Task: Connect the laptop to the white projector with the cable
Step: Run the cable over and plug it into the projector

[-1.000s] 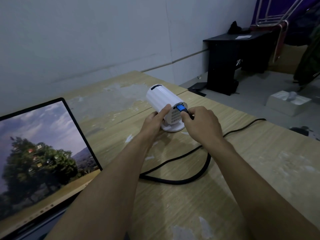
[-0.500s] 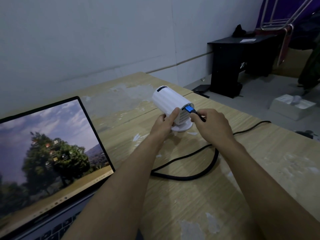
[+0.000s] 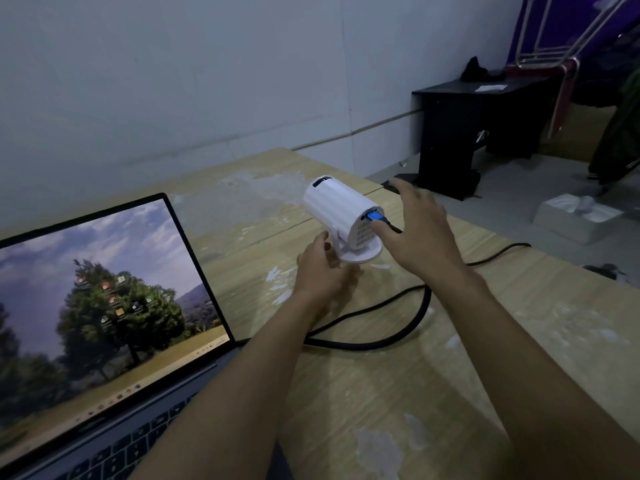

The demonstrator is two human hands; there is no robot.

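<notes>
Wooden table [image 3: 450, 393]: worn, pale patches.
Laptop [image 3: 104, 306]: open at left, screen lit with a tree scene.
Black cable [image 3: 391, 341]: loops across the table behind the forearms.
White projector [image 3: 337, 206]: on its round stand, mid-table; long axis tilted, lens end up and away toward the wall, vented rear facing the person.
Right hand [image 3: 420, 233]: spread open, holding nothing; half a second ago it pinched the plug.
Left hand [image 3: 320, 268]: loosely open, off the body it gripped earlier, fingers beside the stand.
Blue plug [image 3: 374, 215]: seated in the rear port.
</notes>
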